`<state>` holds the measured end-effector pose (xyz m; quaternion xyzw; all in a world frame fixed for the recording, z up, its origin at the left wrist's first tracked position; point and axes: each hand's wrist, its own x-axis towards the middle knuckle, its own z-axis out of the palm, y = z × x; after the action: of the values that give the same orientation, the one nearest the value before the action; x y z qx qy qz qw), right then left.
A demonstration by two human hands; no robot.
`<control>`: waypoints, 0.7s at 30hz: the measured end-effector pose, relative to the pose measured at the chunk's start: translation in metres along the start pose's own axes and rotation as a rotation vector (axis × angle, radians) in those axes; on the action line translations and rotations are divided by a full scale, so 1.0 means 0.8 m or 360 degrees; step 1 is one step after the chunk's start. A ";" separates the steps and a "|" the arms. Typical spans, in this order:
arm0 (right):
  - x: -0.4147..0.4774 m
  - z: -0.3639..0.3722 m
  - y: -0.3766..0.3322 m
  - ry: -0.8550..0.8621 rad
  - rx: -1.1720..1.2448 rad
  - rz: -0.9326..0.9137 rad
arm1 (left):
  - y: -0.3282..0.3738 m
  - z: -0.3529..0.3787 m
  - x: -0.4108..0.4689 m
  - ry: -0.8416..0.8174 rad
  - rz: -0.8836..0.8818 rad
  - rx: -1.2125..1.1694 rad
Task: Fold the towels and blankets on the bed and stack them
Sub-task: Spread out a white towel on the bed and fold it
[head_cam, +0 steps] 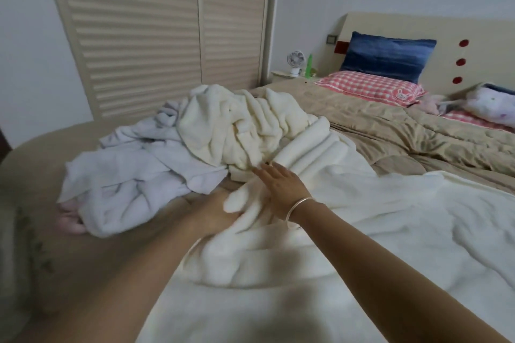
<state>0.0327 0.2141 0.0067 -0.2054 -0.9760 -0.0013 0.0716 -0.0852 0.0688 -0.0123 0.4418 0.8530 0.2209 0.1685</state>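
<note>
Grey towel (pixel 133 175) is lying crumpled on the bed (pixel 390 131) at left, not yet folded. Left hand (pixel 218 213) is reaching under a raised fold of the cream blanket (pixel 362 231); its grip is hidden and cannot be told. Right hand (pixel 281 188), fingers (pixel 264 172) straight, is pressing that blanket, likely steadying it for folding

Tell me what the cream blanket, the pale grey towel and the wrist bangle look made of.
The cream blanket: likely plush fleece, matte, in thick rounded folds. The pale grey towel: probably terry cotton, matte, with thinner, sharper creases. The bangle: seemingly silver-coloured metal, bright sheen.
</note>
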 end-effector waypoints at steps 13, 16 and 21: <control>-0.077 -0.083 -0.003 -0.0548 -0.0573 0.0107 | 0.013 -0.048 -0.123 -0.0744 0.0720 0.0157; -0.091 -0.084 0.005 -0.0583 -0.0501 0.0325 | 0.027 -0.056 -0.126 -0.1220 0.0483 0.0081; -0.096 -0.082 0.048 -0.0484 -0.0493 0.0866 | 0.052 -0.035 -0.118 -0.1570 0.0059 -0.0193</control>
<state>0.1270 0.2162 0.0594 -0.4644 -0.8732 -0.0997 -0.1091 -0.0181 0.0051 0.0416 0.4982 0.6493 0.0378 0.5734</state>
